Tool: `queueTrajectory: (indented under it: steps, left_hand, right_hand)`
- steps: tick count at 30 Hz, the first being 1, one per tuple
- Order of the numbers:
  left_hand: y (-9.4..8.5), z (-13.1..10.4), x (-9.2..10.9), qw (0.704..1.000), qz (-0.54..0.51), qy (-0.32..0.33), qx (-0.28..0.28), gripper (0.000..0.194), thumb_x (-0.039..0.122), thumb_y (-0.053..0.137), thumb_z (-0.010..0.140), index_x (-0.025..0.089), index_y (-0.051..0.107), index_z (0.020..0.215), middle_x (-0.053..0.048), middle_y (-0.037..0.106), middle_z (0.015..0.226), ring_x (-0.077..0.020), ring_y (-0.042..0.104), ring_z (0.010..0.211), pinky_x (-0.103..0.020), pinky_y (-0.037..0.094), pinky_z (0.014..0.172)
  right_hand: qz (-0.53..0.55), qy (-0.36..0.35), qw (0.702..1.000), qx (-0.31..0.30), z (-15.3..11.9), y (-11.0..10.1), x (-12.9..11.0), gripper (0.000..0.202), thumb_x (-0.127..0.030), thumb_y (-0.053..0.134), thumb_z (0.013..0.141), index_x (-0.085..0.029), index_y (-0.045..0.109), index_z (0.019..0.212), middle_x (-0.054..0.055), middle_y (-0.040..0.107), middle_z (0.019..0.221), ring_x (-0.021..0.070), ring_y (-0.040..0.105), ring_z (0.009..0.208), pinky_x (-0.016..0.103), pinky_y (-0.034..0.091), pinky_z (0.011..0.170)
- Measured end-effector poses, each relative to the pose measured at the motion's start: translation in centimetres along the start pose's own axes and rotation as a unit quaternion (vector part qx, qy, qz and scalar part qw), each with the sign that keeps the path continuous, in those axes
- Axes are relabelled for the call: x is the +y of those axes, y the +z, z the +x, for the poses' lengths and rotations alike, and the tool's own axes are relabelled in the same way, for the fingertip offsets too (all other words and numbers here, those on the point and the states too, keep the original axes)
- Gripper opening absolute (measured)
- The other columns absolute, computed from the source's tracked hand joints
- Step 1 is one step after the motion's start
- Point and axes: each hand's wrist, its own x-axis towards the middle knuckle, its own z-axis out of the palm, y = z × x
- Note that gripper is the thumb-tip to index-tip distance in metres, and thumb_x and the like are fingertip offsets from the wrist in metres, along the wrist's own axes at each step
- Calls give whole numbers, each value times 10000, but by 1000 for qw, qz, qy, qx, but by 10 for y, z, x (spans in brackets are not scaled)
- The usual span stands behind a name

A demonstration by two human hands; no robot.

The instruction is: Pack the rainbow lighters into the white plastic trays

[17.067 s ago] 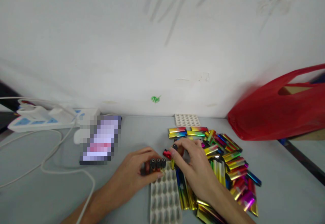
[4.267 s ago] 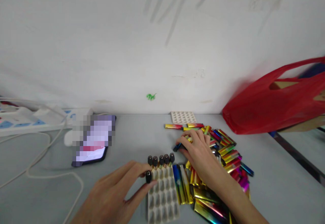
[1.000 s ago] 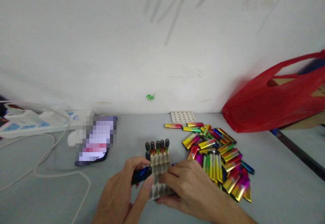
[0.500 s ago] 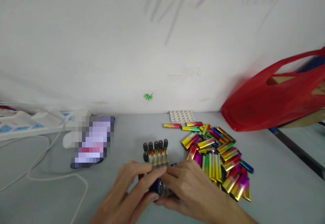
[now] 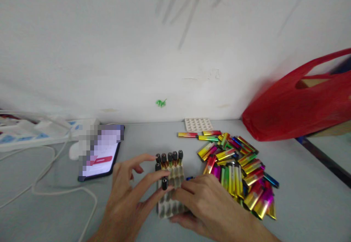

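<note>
A pale tray (image 5: 171,209) with rows of rounded slots is in front of me. Several slim metallic tubes with black caps (image 5: 170,156) stand upright along its far row, and another stands at its left side. My left hand (image 5: 128,190) holds a black-capped tube (image 5: 164,183) between thumb and a finger over the tray. Its other forefinger stretches to the far left cap. Against the tray's near right side, my right hand (image 5: 203,201) is closed, gripping it; its fingertips are partly hidden. A blue item (image 5: 189,178) peeks out behind that hand.
A pile of shiny multicoloured tubes (image 5: 246,172) lies to the right. Behind it, a white grid tray (image 5: 198,124) rests by the wall. A red bag (image 5: 296,106) stands at the right; a phone (image 5: 102,157), power strip (image 5: 49,130) and white cables (image 5: 90,201) are at the left.
My left hand has opened out and drawn back left, its forefinger lifting to the far row. More of the tray shows, and the held tube has moved up and left into an upright position.
</note>
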Motion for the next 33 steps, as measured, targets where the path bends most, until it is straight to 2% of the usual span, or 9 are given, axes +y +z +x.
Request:
queueTrajectory:
  steps: [7,11,18,22,24,28,30,31,33]
  left_hand:
    - [3,3,-6,1000,2,9,-14,187,234,762,1044,346,797,1189,-58,629,1397,-256,562,987,-429,552,931]
    - [4,2,-6,1000,3,11,-27,189,233,734,1052,345,794,1192,-67,627,1401,-273,571,1005,-439,539,922]
    - [5,2,-2,999,-9,-1,-41,243,229,720,1076,307,707,1306,-82,598,1441,-277,587,1070,-453,492,1024]
    - [6,7,-3,1000,-9,7,-21,176,252,682,1112,274,672,1287,-89,581,1409,-266,583,1054,-426,497,986]
    - [7,8,-5,1000,-4,15,-19,148,264,669,1124,276,668,1271,-86,573,1404,-263,577,1050,-419,499,963]
    - [8,8,-8,1000,-7,16,-20,145,296,676,1124,290,673,1269,-77,568,1417,-260,572,1053,-424,502,964]
    - [9,6,-7,1000,-14,9,-20,161,291,677,1123,295,674,1284,-72,569,1417,-259,572,1059,-430,507,984]
    - [9,5,-7,1000,-18,7,-22,176,280,680,1121,298,673,1295,-70,571,1416,-259,574,1063,-431,509,994]
    - [9,3,-5,999,-23,4,-26,207,256,687,1113,299,671,1315,-66,577,1411,-258,580,1068,-434,513,1005]
  right_hand:
    - [1,-2,1000,4,0,-1,0,316,-508,751,1053,-243,696,1216,7,827,1155,257,789,985,369,480,770]
    - [-12,-4,1000,22,0,-1,-1,292,-504,787,1026,-248,680,1118,-13,821,1103,249,786,934,373,464,731]
    - [-18,-14,999,45,0,0,-2,317,-507,837,984,-248,674,1066,-27,814,1030,228,775,857,374,409,672]
    - [3,-17,996,83,-2,-1,-1,298,-513,814,1001,-254,666,1020,-41,784,929,203,737,779,370,376,673]
    - [23,-10,992,122,-2,-4,3,212,-443,739,1057,-253,665,997,-45,748,869,188,701,743,364,372,686]
    - [-7,113,961,251,-2,-14,17,239,-268,566,1085,-241,617,853,-15,648,759,190,615,665,357,340,654]
    - [-73,203,929,302,-2,-18,27,194,-307,580,1064,-236,645,896,39,682,855,243,655,772,365,384,699]
    - [-114,241,913,309,-2,-20,32,168,-353,607,1050,-226,674,963,80,700,927,291,674,868,387,419,752]
    - [-192,294,890,291,-3,-20,41,299,-457,654,1020,-179,701,1118,169,711,1050,397,656,1039,469,462,866]
